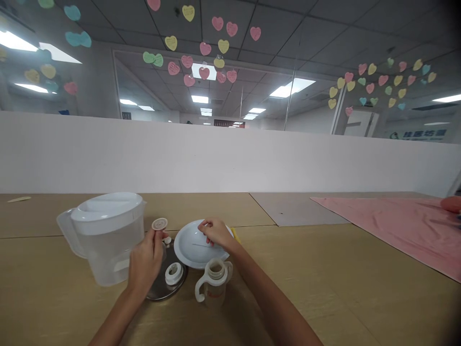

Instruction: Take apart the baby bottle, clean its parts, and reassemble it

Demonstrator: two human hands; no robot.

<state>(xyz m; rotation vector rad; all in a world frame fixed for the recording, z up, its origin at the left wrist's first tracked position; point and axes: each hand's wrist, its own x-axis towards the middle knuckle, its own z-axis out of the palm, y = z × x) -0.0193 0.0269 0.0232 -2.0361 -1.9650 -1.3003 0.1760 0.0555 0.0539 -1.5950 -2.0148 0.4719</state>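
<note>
My left hand (146,259) pinches a small round cream-coloured disc (159,224), raised above a dark round tray (158,291). On that tray lie a white ring-shaped bottle cap (174,273) and a smaller pale piece (167,240). Over a white oval dish (185,247), my right hand (217,233) has its fingers closed together; what they hold, if anything, I cannot make out. A thin line, perhaps a fine stick, shows in the dish below those fingers. Between my forearms stands an uncapped two-handled baby bottle (215,283), upright.
A lidded translucent pitcher (111,240) stands left of my left hand. Something yellow (236,234) shows behind the dish. A flat wooden stick (19,199) lies far left. A pink cloth (392,226) covers the right side, and a white partition (230,161) runs along the back.
</note>
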